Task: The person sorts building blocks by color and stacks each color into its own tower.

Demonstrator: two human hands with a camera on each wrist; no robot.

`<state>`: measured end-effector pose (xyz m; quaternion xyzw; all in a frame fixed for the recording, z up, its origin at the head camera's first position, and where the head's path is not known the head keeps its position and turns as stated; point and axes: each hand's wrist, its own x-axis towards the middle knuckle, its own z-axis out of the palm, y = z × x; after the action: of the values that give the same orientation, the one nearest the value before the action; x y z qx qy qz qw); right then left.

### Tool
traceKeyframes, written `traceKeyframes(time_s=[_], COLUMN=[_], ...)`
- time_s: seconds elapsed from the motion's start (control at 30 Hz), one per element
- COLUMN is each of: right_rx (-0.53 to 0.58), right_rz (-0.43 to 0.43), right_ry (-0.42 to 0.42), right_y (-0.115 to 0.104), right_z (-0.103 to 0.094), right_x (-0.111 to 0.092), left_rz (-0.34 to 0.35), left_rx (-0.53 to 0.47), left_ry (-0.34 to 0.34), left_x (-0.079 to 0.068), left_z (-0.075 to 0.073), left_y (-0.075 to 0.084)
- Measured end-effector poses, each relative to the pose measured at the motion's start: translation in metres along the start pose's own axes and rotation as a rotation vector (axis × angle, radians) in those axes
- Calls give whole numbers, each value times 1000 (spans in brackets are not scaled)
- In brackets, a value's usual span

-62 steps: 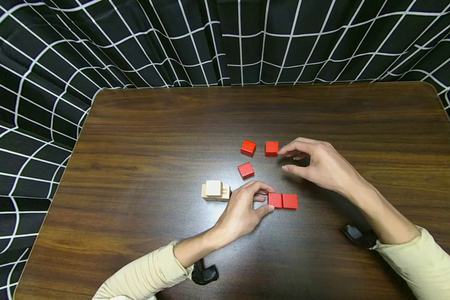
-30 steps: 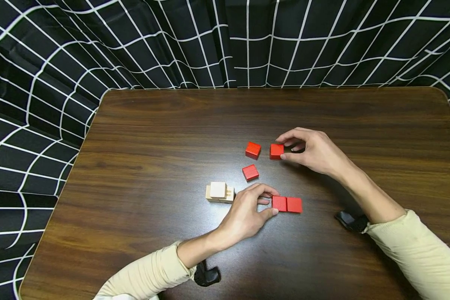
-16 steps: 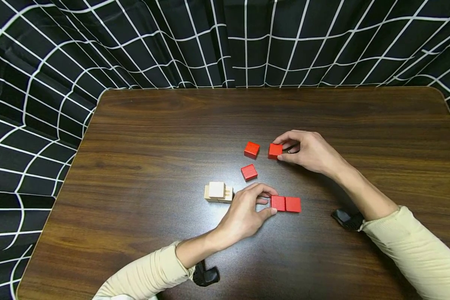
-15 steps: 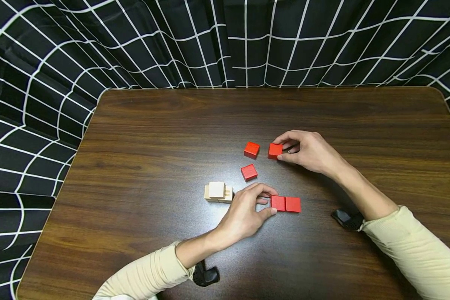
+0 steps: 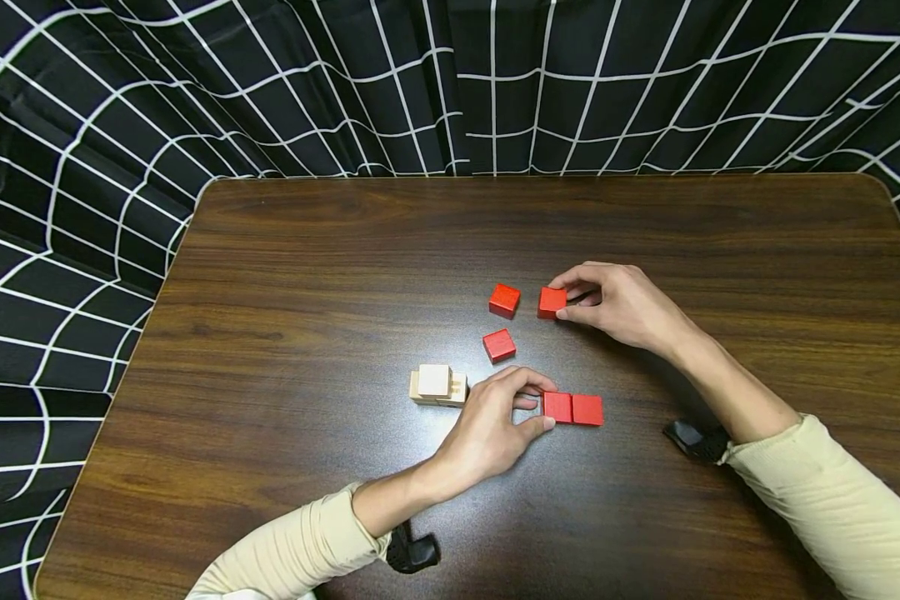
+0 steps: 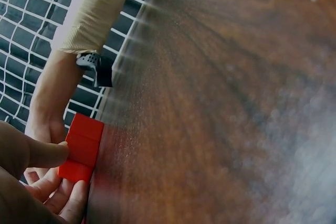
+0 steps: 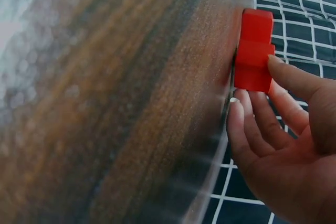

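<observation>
My left hand [image 5: 487, 425] pinches the left one of two red blocks [image 5: 557, 407] that sit side by side on the table; the other red block [image 5: 588, 410] touches its right side. Farther back, my right hand [image 5: 622, 304] holds a red block [image 5: 552, 303] between thumb and fingers, with the block at table level. In the left wrist view the thumb and fingers lie around the red pair [image 6: 83, 142]. The right wrist view shows the thumb on the near face of the held block [image 7: 254, 66].
Two loose red blocks, one at the back [image 5: 504, 301] and one nearer [image 5: 499, 345], lie left of my right hand. A small stack of cream blocks [image 5: 435, 383] stands just left of my left hand. Gridded black cloth [image 5: 330, 83] surrounds the wooden table [image 5: 307, 275].
My right hand has reached left from beside the rear red block and taken hold of it; over the last half second it stays there. My left hand keeps its grip on the pair.
</observation>
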<state>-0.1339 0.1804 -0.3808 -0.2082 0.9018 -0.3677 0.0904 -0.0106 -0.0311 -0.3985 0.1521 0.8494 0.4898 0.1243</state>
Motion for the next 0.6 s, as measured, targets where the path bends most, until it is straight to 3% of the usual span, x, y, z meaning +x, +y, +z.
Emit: traceKeyframes(time_s=[0.6], right_rx=[93], right_rz=[-14], right_ry=[24], right_y=[-9], right_z=[-9], right_x=[-20], left_rz=[-4], left_rx=[-3], left_ry=[1], left_x=[-1], left_z=[0], left_y=[0])
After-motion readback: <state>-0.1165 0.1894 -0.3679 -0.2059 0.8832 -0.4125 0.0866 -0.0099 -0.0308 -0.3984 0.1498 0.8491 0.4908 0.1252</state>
